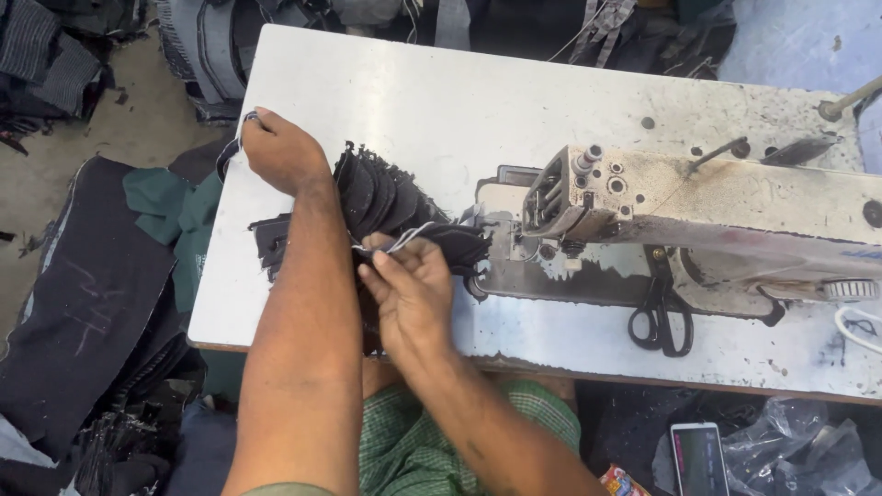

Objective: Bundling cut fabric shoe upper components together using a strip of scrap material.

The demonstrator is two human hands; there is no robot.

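Mid-frame, the left hand (280,147) and right hand (409,285) both pinch a white string (397,241) around dark fabric pieces (381,197); sewing machine (698,220) and scissors (660,317) sit right.

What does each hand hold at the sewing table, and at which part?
The left hand and the right hand pull a white string by its two ends, apparently around the stack of dark fabric pieces. The right fingers also rest on the stack.
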